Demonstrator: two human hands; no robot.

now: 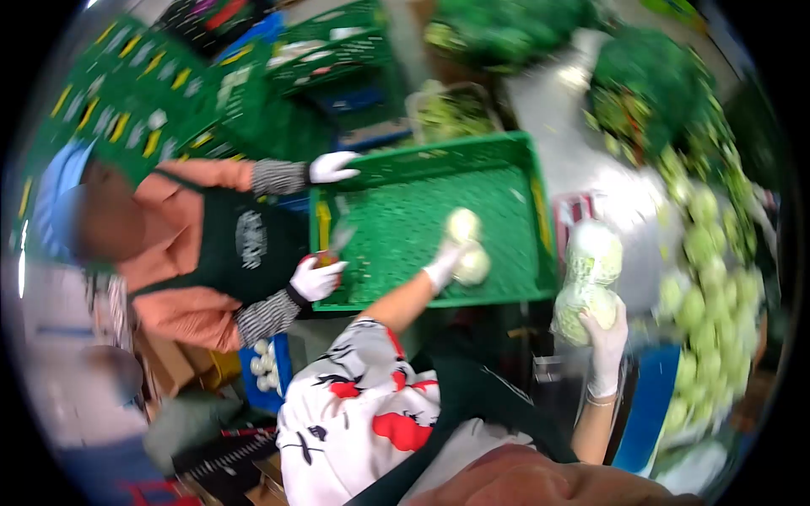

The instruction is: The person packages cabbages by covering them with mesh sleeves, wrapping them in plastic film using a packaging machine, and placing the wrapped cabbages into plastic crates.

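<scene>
Green rectangular perforated plastic crate (396,223): centre of the scene.

Two round pale-green vegetable heads (472,266): inside the crate, toward its near right part, touching one another. White-gloved left hand (450,258): reaching in over the near wall, against these heads on their left side; whether the fingers close around them, one cannot tell.

Two round pale-green heads in clear plastic (594,253): right of the crate, one beyond the other. White-gloved right hand (603,333): holding the nearer head, fingers curved over its near right side.

Shiny grey metal table (540,105): right, far side; bears a bulging green net sack (645,88). Heap of round pale-green heads (709,316): far right.

Co-worker in peach sleeves and dark apron (266,240): left; one gloved hand at the crate's far left corner, the nearer holding a red-handled tool (326,259).
</scene>
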